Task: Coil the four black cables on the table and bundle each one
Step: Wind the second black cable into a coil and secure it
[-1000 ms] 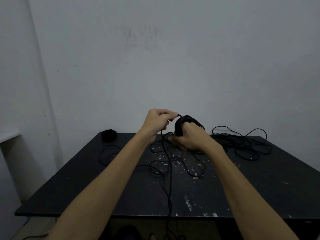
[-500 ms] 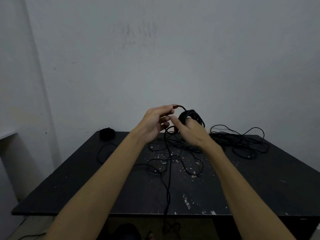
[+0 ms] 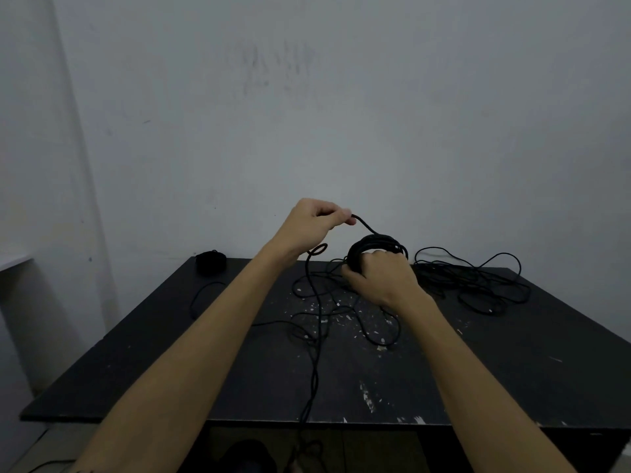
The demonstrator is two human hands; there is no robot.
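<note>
Black cable coil [image 3: 375, 249] clasped in right hand [image 3: 382, 279] grip, left hand [image 3: 309, 223] grip pinching its loose strand [image 3: 363, 225] above table [image 3: 512, 363]

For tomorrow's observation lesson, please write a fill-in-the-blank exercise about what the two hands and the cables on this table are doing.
1. The right hand grips a ____ of black cable held above the table.
2. The left hand pinches the cable strand that runs to the coil and holds it ____ than the right hand.
3. A finished bundle sits at the table's far ____ corner.
4. A loose pile of cable lies to the ____ of the right hand.

Missing words: coil; higher; left; right
</note>
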